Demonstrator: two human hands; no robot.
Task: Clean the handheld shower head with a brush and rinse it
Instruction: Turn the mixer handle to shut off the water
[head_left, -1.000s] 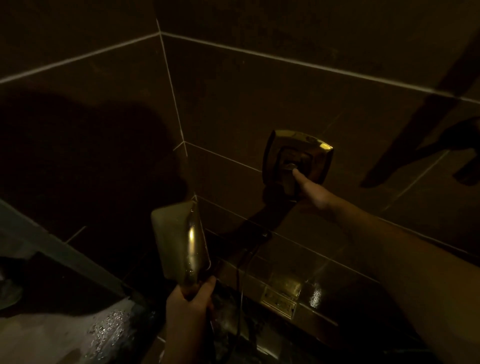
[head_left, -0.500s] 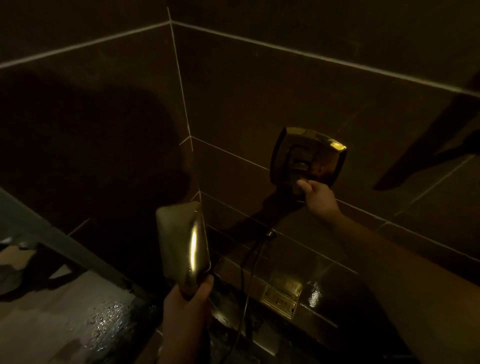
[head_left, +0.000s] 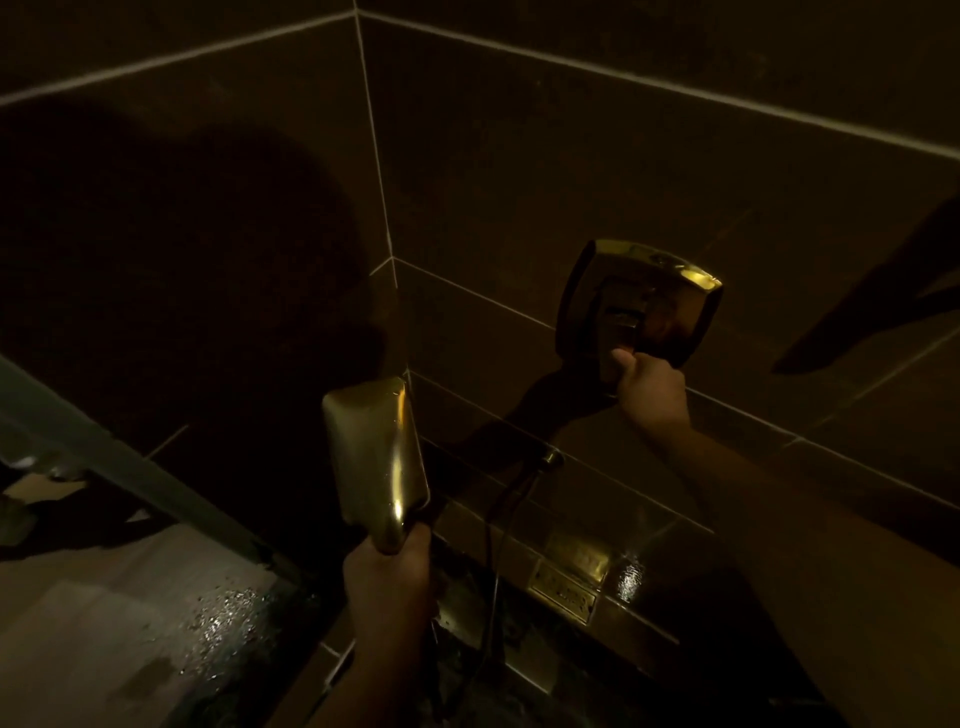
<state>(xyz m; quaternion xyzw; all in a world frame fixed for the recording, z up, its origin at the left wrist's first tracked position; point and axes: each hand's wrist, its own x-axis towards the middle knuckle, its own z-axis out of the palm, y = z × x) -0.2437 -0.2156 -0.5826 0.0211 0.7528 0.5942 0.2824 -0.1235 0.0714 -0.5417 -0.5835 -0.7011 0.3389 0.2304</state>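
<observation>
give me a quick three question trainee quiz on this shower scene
1. True or false: the left hand grips the shower head by its handle.
2. What does the right hand grip? A) a brush B) the wall valve lever C) the hose
3. Fill in: the shower head's broad part points ____.

Key: 1 true; 2 B; 3 up

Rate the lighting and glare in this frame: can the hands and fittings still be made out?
Head view: very dim and amber-tinted; a large shadow blackens the left wall; glare streaks the shower head and valve plate; left hand and right hand readable; wide-angle bending at edges.
</observation>
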